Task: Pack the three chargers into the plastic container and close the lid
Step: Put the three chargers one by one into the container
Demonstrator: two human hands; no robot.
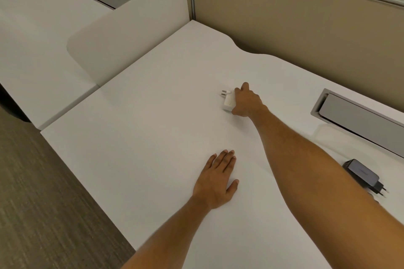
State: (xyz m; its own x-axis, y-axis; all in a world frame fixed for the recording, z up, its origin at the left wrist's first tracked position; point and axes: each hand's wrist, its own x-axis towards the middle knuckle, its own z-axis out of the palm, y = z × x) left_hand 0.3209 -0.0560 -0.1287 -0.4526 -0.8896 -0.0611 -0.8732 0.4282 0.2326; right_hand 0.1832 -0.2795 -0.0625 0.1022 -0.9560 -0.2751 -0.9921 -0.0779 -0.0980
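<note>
— White counter [153, 116] fills most of what I see from here, with tan partition panels [284, 35] behind it and grey carpet [32, 181] off its near-left edge. Another white desk [32, 39] sits beyond a rounded divider [131, 28].

— What is set into the counter?

— One long grey cable hatch [358, 120], out to the right of the far grip and well apart from it.

— And the hands?

— Both arms are bare. Left hand [218, 179] lies palm down on the counter, fingers straight and together, flat and empty. Right hand [248, 101] reaches far forward, its grip clenched around a white charger [228, 102], thumb at the near end and fingers curled over the top.

— Where exactly is that charger?

— It pokes out on the left side of the grip, its two round pins [224, 93] pointing away to the left. I cannot tell whether it touches the counter or is just off it.

— Any other charger?

— A dark one [360, 173], lying flat on the counter near the person, to the right of the reaching forearm, well behind the grip. Its plug pins point toward the near right. I see only those two.
</note>
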